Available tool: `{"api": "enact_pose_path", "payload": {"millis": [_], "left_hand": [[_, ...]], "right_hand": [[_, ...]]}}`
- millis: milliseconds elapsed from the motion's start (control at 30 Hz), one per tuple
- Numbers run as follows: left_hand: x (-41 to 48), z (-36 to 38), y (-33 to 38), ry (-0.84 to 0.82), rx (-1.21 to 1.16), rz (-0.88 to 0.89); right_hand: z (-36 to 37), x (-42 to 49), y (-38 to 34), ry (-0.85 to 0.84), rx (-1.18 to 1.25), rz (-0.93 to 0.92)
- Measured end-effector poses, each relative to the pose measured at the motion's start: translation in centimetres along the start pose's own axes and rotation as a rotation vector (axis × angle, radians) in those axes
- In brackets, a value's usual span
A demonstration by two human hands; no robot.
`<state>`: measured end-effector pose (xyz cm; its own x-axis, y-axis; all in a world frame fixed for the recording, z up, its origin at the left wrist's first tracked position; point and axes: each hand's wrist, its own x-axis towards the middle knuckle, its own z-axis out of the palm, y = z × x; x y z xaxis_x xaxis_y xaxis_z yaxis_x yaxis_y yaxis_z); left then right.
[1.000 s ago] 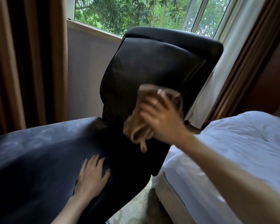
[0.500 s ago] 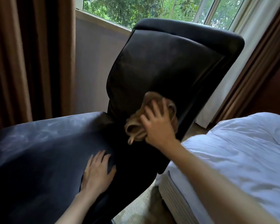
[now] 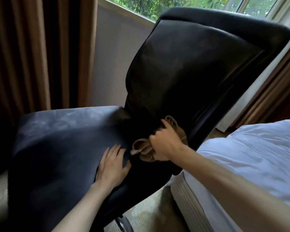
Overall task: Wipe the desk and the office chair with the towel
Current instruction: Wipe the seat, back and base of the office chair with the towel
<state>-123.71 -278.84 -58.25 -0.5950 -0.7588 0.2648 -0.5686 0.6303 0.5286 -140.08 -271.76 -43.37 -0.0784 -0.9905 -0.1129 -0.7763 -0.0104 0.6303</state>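
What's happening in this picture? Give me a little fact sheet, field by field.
right hand: grips the bunched brown towel at the backrest's base
left hand: rests flat on the seat
office chair: dark, pale smears on the seat
nearby: white bed, brown curtain, window

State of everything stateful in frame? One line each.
office chair, pale dusty smears on the far part of its seat
towel, bunched, pressed against the bottom of the chair back
right hand, grip curled round the towel
left hand, flat on the chair seat, fingers straight
bed, covered in white bedding
curtain, hanging in folds
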Motion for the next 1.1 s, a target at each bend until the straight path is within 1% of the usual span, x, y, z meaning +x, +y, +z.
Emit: {"api": "enact_pose_path", "payload": {"millis": [67, 100, 133, 233, 267, 300, 367, 467, 667, 767, 833, 900, 967, 1000, 1033, 1067, 1100], "left_hand": [[0.1, 0.0, -0.2, 0.007, -0.009, 0.006], [0.1, -0.1, -0.2, 0.004, -0.016, 0.012], [0.2, -0.1, -0.3, 0.006, -0.021, 0.018], [0.1, -0.1, -0.4, 0.042, -0.041, 0.005], [0.2, -0.1, -0.5, 0.06, -0.051, -0.006], [0.1, -0.1, -0.4, 0.076, -0.058, -0.018], [0.2, 0.2, -0.3, 0.1, -0.058, -0.046], [0.1, 0.3, 0.0, 0.091, -0.067, -0.067], [0.0, 0.4, -0.4, 0.119, -0.036, -0.087], [0.1, 0.5, -0.6, 0.141, -0.016, -0.081], [0.2, 0.6, -0.6, 0.14, 0.009, -0.072], [0.2, 0.4, -0.5, 0.128, 0.035, -0.071], [0.2, 0.4, -0.4, 0.114, 0.038, -0.07], [0.2, 0.4, -0.3, 0.111, 0.039, -0.07], [0.4, 0.4, -0.3, 0.107, 0.047, -0.069], [0.3, 0.5, -0.4, 0.102, 0.052, -0.074], [0.3, 0.5, -0.4, 0.105, 0.056, -0.076]], "right_hand": [[-0.4, 1.1, 1.1, 0.172, -0.082, -0.052], [-0.4, 1.8, 1.5, 0.188, -0.084, -0.065], [-0.2, 2.7, 1.7, 0.132, -0.093, -0.072], [2.6, 4.3, 0.8, -0.206, -0.268, -0.063], [3.8, 4.5, 0.4, -0.268, -0.325, -0.06], [4.8, 4.5, 0.0, -0.289, -0.355, -0.056], [5.6, 4.5, -0.4, -0.272, -0.346, -0.059], [5.1, 3.5, -0.8, -0.24, -0.298, -0.084], [5.0, -2.6, -1.1, -0.184, -0.169, -0.132], [3.7, -4.5, -1.5, -0.168, -0.112, -0.119], [2.5, -5.1, -1.3, -0.079, -0.051, -0.103], [1.6, -5.0, -0.6, 0.078, -0.057, -0.083], [0.8, -3.7, 0.4, 0.268, -0.062, -0.029], [0.5, -2.9, 0.9, 0.321, -0.05, 0.008], [0.6, -2.0, 1.2, 0.285, -0.055, 0.032], [1.2, -1.1, 1.0, 0.184, -0.096, 0.027], [2.1, -0.5, 0.6, 0.046, -0.16, 0.017]]}}
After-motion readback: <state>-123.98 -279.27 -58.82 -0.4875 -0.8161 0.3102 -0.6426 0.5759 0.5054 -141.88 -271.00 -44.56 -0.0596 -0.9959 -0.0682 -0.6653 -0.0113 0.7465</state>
